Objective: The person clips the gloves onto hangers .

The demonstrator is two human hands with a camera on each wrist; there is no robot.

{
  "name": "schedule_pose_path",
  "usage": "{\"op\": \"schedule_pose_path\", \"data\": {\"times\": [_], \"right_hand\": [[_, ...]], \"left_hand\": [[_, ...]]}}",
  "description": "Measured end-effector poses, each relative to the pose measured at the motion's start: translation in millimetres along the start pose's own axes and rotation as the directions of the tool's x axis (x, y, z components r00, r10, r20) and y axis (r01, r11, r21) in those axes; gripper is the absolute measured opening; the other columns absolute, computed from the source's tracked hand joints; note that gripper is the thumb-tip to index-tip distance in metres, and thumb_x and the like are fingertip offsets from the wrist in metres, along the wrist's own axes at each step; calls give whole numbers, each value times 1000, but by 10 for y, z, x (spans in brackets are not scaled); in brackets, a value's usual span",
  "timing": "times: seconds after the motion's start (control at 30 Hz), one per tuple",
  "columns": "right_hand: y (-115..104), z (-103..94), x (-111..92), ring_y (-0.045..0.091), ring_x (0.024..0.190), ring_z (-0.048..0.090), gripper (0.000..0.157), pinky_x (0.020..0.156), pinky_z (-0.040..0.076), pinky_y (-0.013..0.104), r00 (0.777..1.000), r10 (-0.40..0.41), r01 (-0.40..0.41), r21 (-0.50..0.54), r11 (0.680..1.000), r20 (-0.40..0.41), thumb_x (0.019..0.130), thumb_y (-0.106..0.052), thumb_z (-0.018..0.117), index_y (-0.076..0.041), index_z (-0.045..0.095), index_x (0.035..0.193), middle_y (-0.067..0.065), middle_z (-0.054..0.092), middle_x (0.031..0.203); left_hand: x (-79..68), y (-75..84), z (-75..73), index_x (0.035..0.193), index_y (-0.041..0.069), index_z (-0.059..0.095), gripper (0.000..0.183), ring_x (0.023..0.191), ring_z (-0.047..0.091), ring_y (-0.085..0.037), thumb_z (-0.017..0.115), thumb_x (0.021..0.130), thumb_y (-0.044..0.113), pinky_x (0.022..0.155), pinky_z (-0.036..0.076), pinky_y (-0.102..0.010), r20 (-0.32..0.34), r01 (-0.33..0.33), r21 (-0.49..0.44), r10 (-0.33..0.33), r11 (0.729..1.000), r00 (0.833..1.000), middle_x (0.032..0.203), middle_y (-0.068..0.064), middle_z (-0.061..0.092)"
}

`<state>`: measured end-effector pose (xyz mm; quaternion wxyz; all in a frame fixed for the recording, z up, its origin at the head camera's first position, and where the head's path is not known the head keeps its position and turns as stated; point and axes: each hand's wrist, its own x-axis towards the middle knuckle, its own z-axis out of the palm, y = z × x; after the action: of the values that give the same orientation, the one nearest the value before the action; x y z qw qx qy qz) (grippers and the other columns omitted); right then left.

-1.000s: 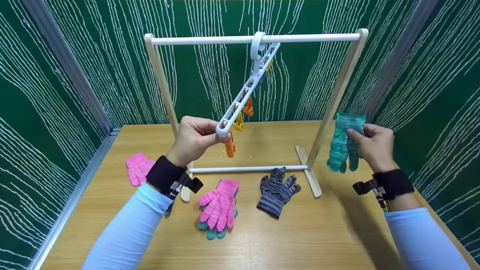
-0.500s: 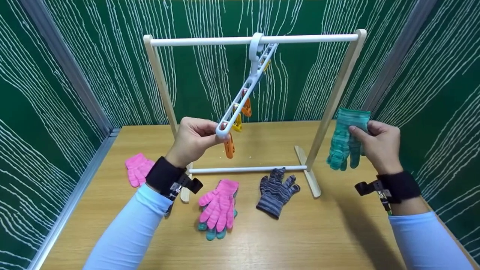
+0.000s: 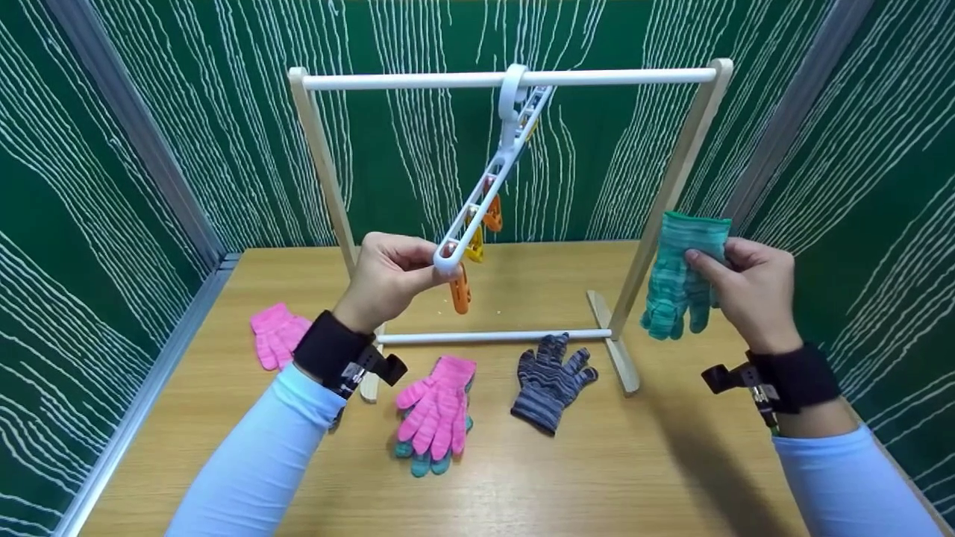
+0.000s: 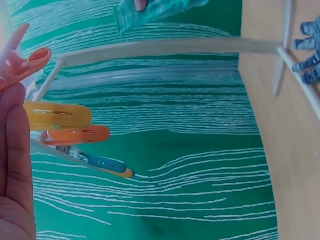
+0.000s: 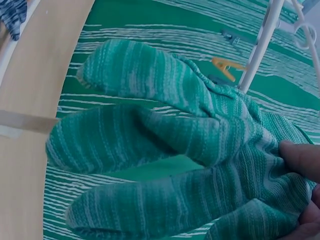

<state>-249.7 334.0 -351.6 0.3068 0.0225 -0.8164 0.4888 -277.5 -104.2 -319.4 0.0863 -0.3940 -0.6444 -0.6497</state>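
Note:
My left hand (image 3: 392, 280) pinches an orange clothespin (image 3: 460, 292) at the near end of a white clip hanger (image 3: 477, 198). The same clothespin (image 4: 30, 65) shows beside the fingers in the left wrist view. To the right, my right hand (image 3: 753, 287) holds a green striped knit glove (image 3: 675, 276) by its upper side, thumb in front. Its cuff is up and its fingers hang down, apart from the hanger. Close up in the right wrist view, the glove (image 5: 165, 135) spreads its fingers to the left, with my thumb (image 5: 300, 157) pressed on the fabric.
A wooden stand with a white top rod (image 3: 619, 77) carries the hanger. Yellow (image 3: 475, 245) and orange clothespins (image 3: 492, 214) hang farther along it. On the table (image 3: 537, 492) lie a pink glove (image 3: 436, 410) over a green one, a dark grey glove (image 3: 552, 380) and another pink glove (image 3: 276, 335).
My right hand has risen slightly with the green glove, moving right and then a little back left. The left hand stays at the hanger's end.

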Motion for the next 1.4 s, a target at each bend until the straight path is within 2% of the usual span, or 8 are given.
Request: {"op": "schedule_pose_path", "data": {"times": [0.2,0.43,0.6,0.7,0.9,1.0,1.27,1.4], "right_hand": [[-71,80,-55,-8,81,74,21,74,59,10,998,-55,55,6,998,39,100,-7,79,7,81,115,-17,81,96],[-146,204,-131,-9,82,73,20,74,58,10,992,-100,98,21,995,82,98,-3,80,8,81,114,-32,74,92],[-213,297,-178,-10,80,73,17,73,58,10,986,-132,129,35,991,100,97,-1,79,9,81,111,-30,74,91],[-242,351,-212,-7,79,74,14,72,60,12,984,-137,131,54,990,118,97,2,79,10,81,109,-22,77,92],[-282,447,-299,-4,76,75,12,70,60,13,978,-137,125,81,989,161,95,6,79,8,82,107,14,83,98],[-299,492,-336,-5,76,75,12,70,60,12,974,-146,132,92,987,175,94,8,78,7,83,106,25,81,100],[-321,600,-422,-6,74,73,10,68,59,11,962,-179,163,93,982,205,93,10,79,7,83,101,27,80,96],[-347,660,-464,-4,74,74,12,68,60,13,953,-203,184,104,977,224,91,13,78,6,83,99,25,81,94]], "left_hand": [[10,1,14,100,-23,74,17,79,72,-4,77,90,-10,85,65,-25,1,9,-14,-9,1000,1000,85,13,82],[12,16,27,99,-22,75,15,73,68,-5,76,91,-9,77,64,-21,7,12,-8,-12,1000,1000,84,12,81],[14,30,31,101,-23,74,16,75,67,-6,77,91,-10,78,64,-22,7,15,-15,-15,1000,1000,86,12,81],[17,31,39,103,-23,74,17,75,68,-6,77,91,-10,79,64,-23,4,19,-20,-19,1000,1000,86,11,82],[7,-6,51,104,-22,75,18,76,68,-6,75,92,-9,81,64,-23,0,42,-23,-42,999,999,87,10,83],[-3,-28,55,103,-22,75,18,75,66,-7,75,91,-8,79,63,-22,-7,53,-27,-53,998,999,87,9,83],[0,-9,68,105,-21,75,19,73,65,-8,77,92,-8,76,63,-21,-2,55,-16,-55,998,998,87,12,82],[2,-14,80,105,-19,76,16,75,67,-8,76,92,-9,82,65,-25,-5,66,-13,-66,998,998,88,12,82]]}}
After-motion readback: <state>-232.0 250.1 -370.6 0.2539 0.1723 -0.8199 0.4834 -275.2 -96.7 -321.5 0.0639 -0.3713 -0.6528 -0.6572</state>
